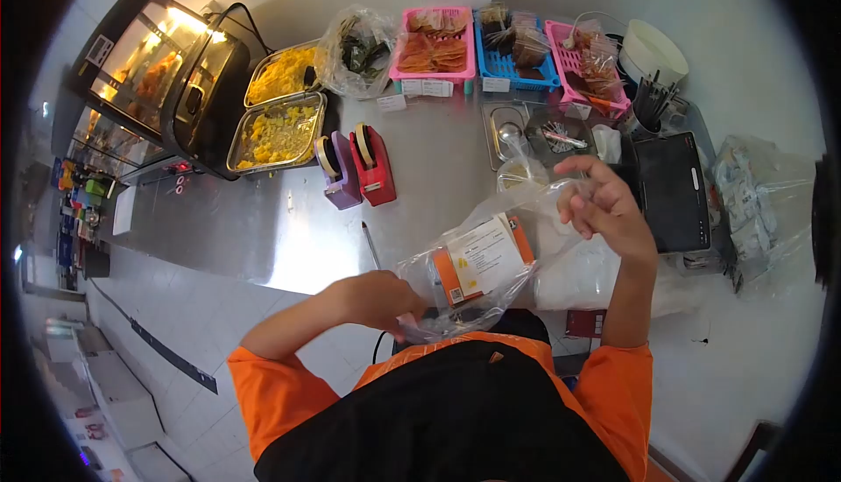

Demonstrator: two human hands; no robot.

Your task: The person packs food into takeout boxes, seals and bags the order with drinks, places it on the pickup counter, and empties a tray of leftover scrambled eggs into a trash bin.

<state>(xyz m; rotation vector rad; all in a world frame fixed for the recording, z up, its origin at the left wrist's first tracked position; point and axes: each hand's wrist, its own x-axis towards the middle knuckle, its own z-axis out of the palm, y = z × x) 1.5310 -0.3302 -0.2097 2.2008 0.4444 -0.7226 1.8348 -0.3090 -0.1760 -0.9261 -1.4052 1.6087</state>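
A clear plastic bag [504, 296] hangs between my hands at the counter's front edge. Inside it lies an orange box [445, 268] with a white printed slip [484, 256] on top. My left hand [381, 300] is closed on the bag's left side, its fingertips partly hidden by the hand itself. On the other side, my right hand [606, 206] is raised with bent fingers, pinching the stretched upper part of the bag. Just left of the bag, a pen [370, 241] lies on the counter.
On the steel counter [438, 149] stand a purple tape dispenser [338, 171], a red tape dispenser [374, 167], trays of yellow food [276, 136], and baskets of packets [434, 49]. A lit food warmer [153, 75] is at left. A black tablet [671, 193] stands right, near more plastic bags [578, 276].
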